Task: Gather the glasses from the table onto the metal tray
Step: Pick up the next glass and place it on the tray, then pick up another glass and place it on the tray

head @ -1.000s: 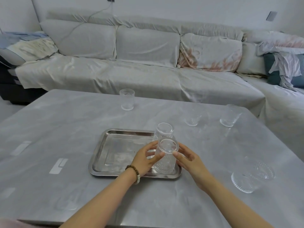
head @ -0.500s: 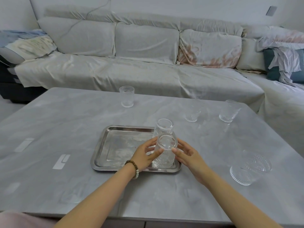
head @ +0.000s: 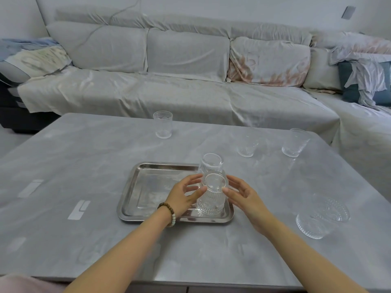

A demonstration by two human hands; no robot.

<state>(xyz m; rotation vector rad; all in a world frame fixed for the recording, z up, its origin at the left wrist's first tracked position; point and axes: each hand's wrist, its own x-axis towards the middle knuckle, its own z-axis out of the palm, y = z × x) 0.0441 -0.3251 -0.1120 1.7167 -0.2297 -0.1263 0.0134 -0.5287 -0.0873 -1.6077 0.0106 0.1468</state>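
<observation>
A metal tray [head: 135, 182] lies in the middle of the grey table. Two ribbed clear glasses stand upside down on its right side: a far glass [head: 211, 164] and a near glass [head: 212, 199]. My left hand [head: 183, 198] and my right hand [head: 243, 197] flank the near glass, with fingertips touching its sides just below the top and the other fingers spread. Several more glasses stand on the table: one at the back [head: 163, 127], a small one [head: 246, 148], one at the right back [head: 295, 142] and one near the right edge [head: 317, 218].
The grey table [head: 84, 157] fills the foreground, and a covered sofa [head: 169, 92] runs behind it and along the right. The left half of the tray holds nothing. White marks [head: 79, 209] lie on the table to the left.
Both hands stay around the near glass on the tray, and their fingers have spread a little. The glasses have not moved.
</observation>
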